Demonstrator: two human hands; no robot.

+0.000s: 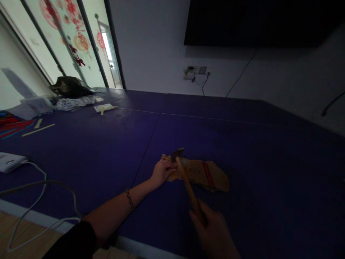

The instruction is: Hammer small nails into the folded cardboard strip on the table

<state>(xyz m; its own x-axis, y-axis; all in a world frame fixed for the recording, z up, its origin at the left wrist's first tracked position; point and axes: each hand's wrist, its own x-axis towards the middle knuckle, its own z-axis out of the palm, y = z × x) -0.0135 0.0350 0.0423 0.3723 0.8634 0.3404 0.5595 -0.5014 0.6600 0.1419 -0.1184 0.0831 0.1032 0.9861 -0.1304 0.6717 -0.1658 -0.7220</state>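
A flat brown piece, crumpled-edged like paper or card, lies on the purple surface; a red band crosses it near its right end. My left hand is at its left end, fingers drawn together and pressed down there; anything pinched between them is too small to make out. In my right hand is a hammer, gripped low on its wooden handle. The dark hammer head is right beside my left fingertips, over the brown piece; whether it touches cannot be told.
The purple surface reaches the wall. At left lie a white device with a looping cable, red and blue strips, yellowish strips and a small white tray. A black bag stands behind.
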